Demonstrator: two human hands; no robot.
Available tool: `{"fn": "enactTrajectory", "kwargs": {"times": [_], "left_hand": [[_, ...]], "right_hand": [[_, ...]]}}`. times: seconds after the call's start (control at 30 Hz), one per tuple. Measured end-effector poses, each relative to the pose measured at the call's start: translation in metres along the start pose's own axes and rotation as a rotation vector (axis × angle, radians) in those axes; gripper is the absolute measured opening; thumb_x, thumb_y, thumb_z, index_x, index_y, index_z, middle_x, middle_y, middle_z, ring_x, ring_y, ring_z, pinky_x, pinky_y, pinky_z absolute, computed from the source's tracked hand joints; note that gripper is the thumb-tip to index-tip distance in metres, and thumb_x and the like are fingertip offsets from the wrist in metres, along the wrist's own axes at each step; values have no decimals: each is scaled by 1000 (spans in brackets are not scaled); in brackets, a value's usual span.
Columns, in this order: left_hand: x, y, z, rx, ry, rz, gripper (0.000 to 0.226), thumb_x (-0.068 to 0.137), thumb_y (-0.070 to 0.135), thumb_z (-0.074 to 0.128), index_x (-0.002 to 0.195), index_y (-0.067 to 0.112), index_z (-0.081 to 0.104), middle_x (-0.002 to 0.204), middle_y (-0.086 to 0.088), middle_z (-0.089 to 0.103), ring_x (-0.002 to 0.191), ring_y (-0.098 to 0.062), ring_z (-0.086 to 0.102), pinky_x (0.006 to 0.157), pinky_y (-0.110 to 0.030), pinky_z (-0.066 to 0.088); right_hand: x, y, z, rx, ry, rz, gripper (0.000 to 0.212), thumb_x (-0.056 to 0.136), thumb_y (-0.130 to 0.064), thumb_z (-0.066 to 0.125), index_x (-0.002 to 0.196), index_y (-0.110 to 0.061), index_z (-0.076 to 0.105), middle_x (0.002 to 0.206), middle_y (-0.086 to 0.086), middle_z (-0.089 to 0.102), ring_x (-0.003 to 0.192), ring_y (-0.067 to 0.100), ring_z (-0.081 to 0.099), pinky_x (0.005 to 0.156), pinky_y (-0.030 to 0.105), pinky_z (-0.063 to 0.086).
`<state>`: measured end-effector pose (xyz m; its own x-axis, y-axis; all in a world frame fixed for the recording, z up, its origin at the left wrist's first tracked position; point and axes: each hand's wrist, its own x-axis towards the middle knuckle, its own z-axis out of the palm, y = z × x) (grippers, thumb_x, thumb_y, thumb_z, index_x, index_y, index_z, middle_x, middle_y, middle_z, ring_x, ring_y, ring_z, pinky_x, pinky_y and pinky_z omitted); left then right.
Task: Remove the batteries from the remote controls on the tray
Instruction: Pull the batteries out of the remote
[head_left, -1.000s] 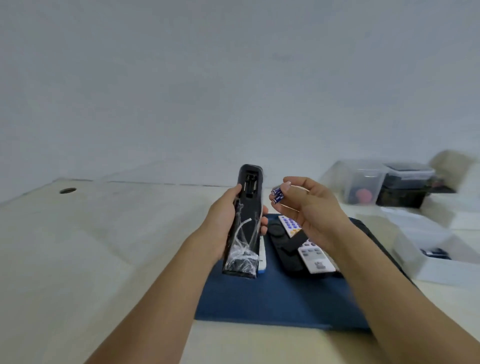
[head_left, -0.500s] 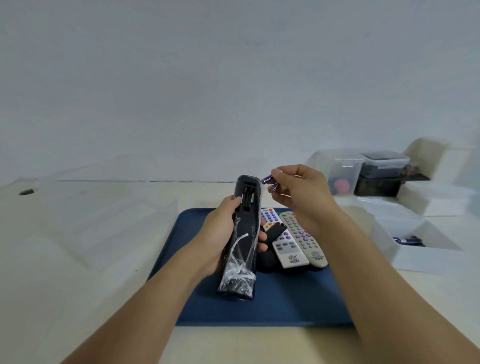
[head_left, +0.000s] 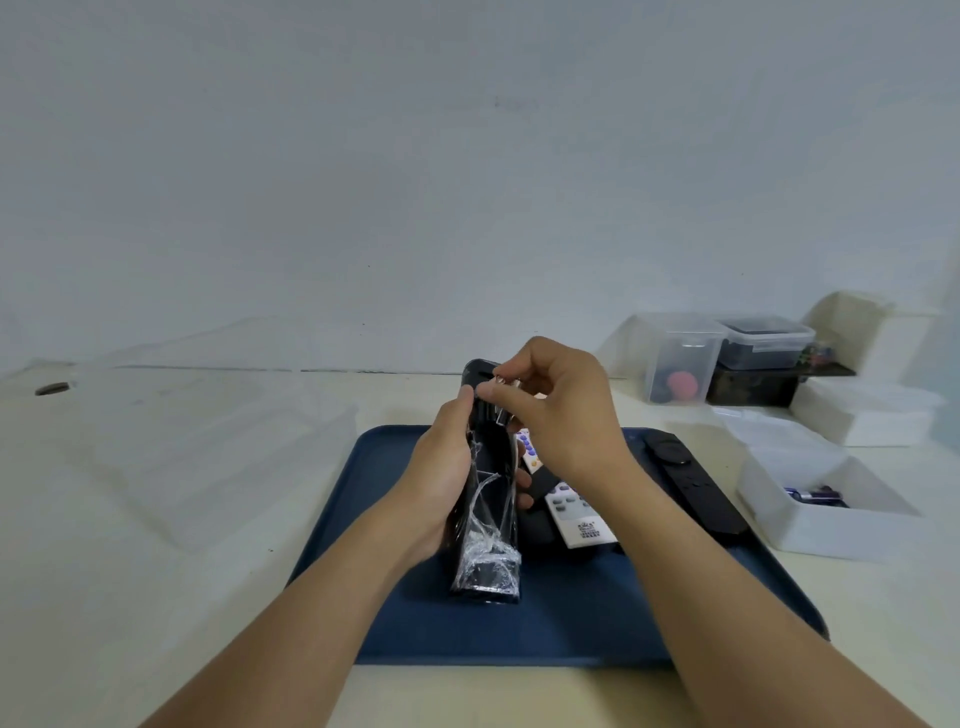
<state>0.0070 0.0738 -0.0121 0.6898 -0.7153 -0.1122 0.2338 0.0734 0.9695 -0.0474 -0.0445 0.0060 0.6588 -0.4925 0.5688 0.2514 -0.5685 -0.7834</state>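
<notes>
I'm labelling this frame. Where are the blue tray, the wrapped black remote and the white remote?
Blue tray (head_left: 415, 634): head view, bare near-left corner.
Wrapped black remote (head_left: 491, 540): head view, plastic-wrapped lower body.
White remote (head_left: 579, 522): head view, its near end.

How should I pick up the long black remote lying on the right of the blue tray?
Probably grip the long black remote across its narrow middle, coming from above with thumb and fingers on its two long edges. It lies flat on the blue tray, with free space along both sides.

head view: single, worn on the person's head | faces forward and down | near, over flat dark-blue plastic tray (head_left: 395, 613) | wide-angle
</notes>
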Motion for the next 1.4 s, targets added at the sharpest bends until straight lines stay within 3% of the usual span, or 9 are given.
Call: {"fn": "enactTrajectory", "kwargs": {"times": [0.2,0.37,0.53,0.8,0.97,1.07,1.23,1.3,1.4], "left_hand": [[-2,1,0,23,2,24,70,103,61,30,122,1,60,77,-25,68,59,-31,67,58,-39,60],[1,4,-4,-65,54,102,52,105,52,36,131,9,52,92,-27,66,61,-32,67,52,-36,57],[-2,5,-2,-63,57,193,25,108,34,41,123,15,51,101,-20,68,73,-37,66,64,-53,60],[-4,5,-2,-21,42,250,21,108,29,42,120,14,50,85,-10,70,60,-29,65,52,-41,58],[2,-2,-5,55,28,276,22,108,35,42,117,18,53,89,-17,67,57,-30,65,50,-38,56],[5,-4,-8,72,26,285,22,107,37,46,118,21,56,90,-10,70,62,-29,68,53,-38,56],[5,-2,-9,50,-2,291,21,105,33,50,120,19,56,79,-7,70,59,-24,67,51,-37,57],[3,-2,-9,55,-8,292,22,105,33,51,120,17,56,75,-9,68,56,-25,65,52,-35,56],[4,-3,-7,63,-4,296,23,104,33,53,120,17,56,72,-7,68,56,-24,64,52,-35,56]], "right_hand": [[-6,0,4,-140,-8,-168,13,81,-7,81,75,-10,70,65,-12,61,60,1,55,57,9,40],[-4,-6,2,-124,66,-166,14,82,-8,80,74,-11,70,59,-9,57,52,4,51,52,10,38],[-6,-4,6,-168,-4,-181,10,80,-8,82,75,-11,74,54,-16,53,49,1,51,49,7,34],[-4,2,7,-165,-49,-167,8,82,-6,79,80,-14,81,69,-8,67,59,1,59,56,8,40],[0,7,5,-189,-103,-192,9,84,-9,77,87,-16,82,81,2,72,74,11,66,68,26,52],[3,9,2,-206,-151,-168,13,86,-13,76,96,-20,81,86,-3,65,69,0,57,64,12,43],[8,11,-8,-105,-241,-44,19,91,-12,71,107,-21,78,92,-4,63,61,-3,57,63,12,41],[6,8,-10,6,-241,11,18,93,-8,69,106,-15,78,91,-1,66,62,3,64,62,13,46],[4,5,-12,194,-238,87,15,93,-4,67,102,-9,78,82,7,73,62,37,68,57,21,52]]}}
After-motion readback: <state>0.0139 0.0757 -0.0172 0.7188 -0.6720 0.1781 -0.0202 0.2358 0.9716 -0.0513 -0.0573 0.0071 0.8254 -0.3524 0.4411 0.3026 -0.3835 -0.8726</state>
